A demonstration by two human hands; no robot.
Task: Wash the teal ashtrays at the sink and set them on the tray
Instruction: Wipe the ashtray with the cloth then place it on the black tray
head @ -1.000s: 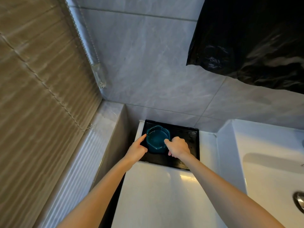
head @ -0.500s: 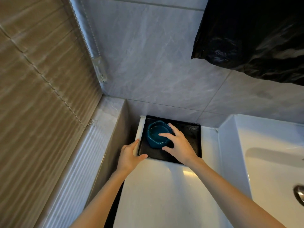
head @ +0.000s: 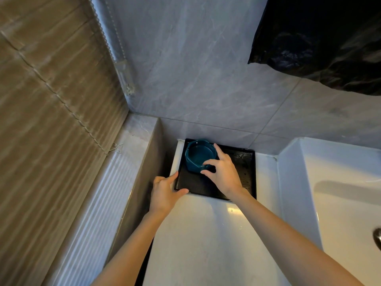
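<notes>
Right grip [head: 223, 174] pinches the ashtray [head: 199, 156] in the tray's [head: 244, 176] far-left corner; left grip [head: 165, 193], fingers loose, touches its near-left corner.

Teal ashtray [head: 199, 156] on black tray [head: 246, 162]

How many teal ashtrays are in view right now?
1 ashtray. It sits in the back left corner of the black tray, with the right hand gripping its rim. Others may be out of view.
</notes>
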